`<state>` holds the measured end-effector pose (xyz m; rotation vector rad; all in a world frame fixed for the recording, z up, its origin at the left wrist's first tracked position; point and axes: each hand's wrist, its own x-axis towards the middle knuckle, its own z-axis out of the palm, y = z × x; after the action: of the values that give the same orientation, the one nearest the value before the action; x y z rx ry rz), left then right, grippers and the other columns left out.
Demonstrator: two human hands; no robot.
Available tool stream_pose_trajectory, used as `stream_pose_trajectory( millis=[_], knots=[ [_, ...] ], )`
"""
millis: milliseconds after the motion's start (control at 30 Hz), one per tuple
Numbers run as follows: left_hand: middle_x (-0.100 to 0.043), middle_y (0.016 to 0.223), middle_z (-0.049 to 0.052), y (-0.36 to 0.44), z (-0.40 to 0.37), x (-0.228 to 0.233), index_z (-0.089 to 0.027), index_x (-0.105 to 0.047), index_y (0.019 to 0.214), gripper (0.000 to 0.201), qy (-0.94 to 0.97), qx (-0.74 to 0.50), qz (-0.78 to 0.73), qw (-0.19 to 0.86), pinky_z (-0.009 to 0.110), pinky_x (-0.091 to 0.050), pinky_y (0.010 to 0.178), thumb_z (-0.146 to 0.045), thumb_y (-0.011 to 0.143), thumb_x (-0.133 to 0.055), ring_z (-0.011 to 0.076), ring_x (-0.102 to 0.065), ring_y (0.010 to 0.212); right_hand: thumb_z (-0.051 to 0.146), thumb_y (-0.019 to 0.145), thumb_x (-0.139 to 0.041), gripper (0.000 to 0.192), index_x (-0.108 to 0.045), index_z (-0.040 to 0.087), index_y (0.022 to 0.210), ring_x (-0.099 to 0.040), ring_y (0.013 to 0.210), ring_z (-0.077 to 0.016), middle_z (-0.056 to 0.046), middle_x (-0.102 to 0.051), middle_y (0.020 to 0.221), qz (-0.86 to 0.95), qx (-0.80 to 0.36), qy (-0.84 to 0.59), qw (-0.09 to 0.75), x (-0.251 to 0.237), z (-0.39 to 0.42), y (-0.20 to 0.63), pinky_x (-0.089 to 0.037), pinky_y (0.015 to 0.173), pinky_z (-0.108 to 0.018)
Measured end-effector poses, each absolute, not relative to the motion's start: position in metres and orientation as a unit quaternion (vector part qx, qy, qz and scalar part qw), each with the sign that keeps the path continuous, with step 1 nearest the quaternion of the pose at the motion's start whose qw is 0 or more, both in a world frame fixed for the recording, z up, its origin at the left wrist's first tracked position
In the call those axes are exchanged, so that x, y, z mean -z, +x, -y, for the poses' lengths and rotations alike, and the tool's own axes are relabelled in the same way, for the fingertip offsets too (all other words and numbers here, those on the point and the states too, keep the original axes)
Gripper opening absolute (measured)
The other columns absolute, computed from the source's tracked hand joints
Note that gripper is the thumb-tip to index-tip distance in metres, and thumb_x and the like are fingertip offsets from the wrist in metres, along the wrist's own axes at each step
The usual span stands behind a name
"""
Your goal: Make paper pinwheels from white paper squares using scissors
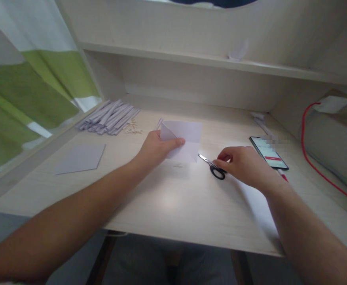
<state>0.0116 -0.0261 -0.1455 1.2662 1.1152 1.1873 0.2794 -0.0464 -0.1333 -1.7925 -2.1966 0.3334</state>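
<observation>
My left hand (158, 146) grips a square of white paper (188, 134), thumb on its face and the fingers behind it. Crease lines run across the paper, and it is held up off the desk. To the right, my right hand (241, 164) is closed on a pair of scissors (217, 172) with black handles. The blades point left toward the paper's lower right corner; whether they touch it I cannot tell. My fingers partly cover one handle loop.
Rolled paper tubes (109, 118) lie heaped at the back left, beside small cotton-swab-like sticks (132, 126). A flat stack of paper (81, 159) rests at the left. At the right are a phone (268, 153) and a red cable (305, 150). A shelf edge (173, 59) spans the back.
</observation>
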Motion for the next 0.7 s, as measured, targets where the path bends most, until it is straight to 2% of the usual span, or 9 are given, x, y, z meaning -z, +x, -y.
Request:
stream_pose_trajectory(
  millis=[133,167,267,400,567,700],
  knots=[
    [-0.081,0.1,0.01,0.014,0.029,0.147,-0.012,-0.079,0.101,0.044,0.527,-0.486,-0.454,0.529,0.031,-0.056,0.075,-0.04,0.069,-0.085,0.0221,-0.074,0.083,0.034,0.09,-0.072,0.013,-0.076,0.024,0.099,-0.069,0.069,-0.0191,-0.005,-0.077,0.086,0.729,-0.216,-0.514,0.398,0.135,0.059,0.262,-0.052,0.062,-0.032],
    [-0.081,0.1,0.01,0.015,0.029,0.147,-0.012,-0.079,0.102,0.044,0.524,-0.482,-0.457,0.533,0.031,-0.056,0.074,-0.04,0.07,-0.085,0.022,-0.074,0.083,0.032,0.09,-0.074,0.015,-0.075,0.025,0.103,-0.071,0.074,-0.0197,-0.005,-0.078,0.094,0.729,-0.223,-0.483,0.431,0.136,0.063,0.258,-0.055,0.064,-0.033],
    [-0.081,0.1,0.009,0.016,0.032,0.146,-0.012,-0.079,0.104,0.044,0.516,-0.478,-0.467,0.536,0.029,-0.056,0.074,-0.039,0.07,-0.086,0.0218,-0.074,0.083,0.026,0.092,-0.074,0.014,-0.076,0.028,0.105,-0.072,0.081,-0.0202,-0.005,-0.079,0.104,0.769,-0.221,-0.42,0.429,0.138,0.072,0.251,-0.057,0.07,-0.034],
    [-0.081,0.1,0.007,0.017,0.034,0.143,-0.014,-0.079,0.103,0.038,0.521,-0.476,-0.45,0.547,0.029,-0.057,0.075,-0.035,0.072,-0.085,0.0217,-0.074,0.086,0.019,0.093,-0.073,0.014,-0.078,0.029,0.1,-0.074,0.088,-0.0216,-0.003,-0.08,0.099,0.819,-0.205,-0.357,0.4,0.137,0.075,0.25,-0.057,0.078,-0.037],
    [-0.081,0.096,0.008,0.018,0.038,0.141,-0.013,-0.079,0.099,0.034,0.523,-0.462,-0.441,0.564,0.03,-0.058,0.073,-0.034,0.073,-0.084,0.0237,-0.075,0.085,0.024,0.094,-0.072,0.01,-0.078,0.029,0.1,-0.074,0.09,-0.0233,-0.003,-0.08,0.1,0.82,-0.2,-0.376,0.382,0.135,0.074,0.251,-0.057,0.08,-0.039],
    [-0.081,0.096,0.007,0.019,0.039,0.143,-0.013,-0.079,0.101,0.034,0.516,-0.468,-0.411,0.588,0.029,-0.058,0.072,-0.034,0.073,-0.084,0.0221,-0.075,0.082,0.025,0.094,-0.073,0.008,-0.078,0.028,0.099,-0.073,0.084,-0.0216,-0.003,-0.08,0.097,0.796,-0.24,-0.399,0.386,0.137,0.076,0.249,-0.056,0.075,-0.036]
  ],
)
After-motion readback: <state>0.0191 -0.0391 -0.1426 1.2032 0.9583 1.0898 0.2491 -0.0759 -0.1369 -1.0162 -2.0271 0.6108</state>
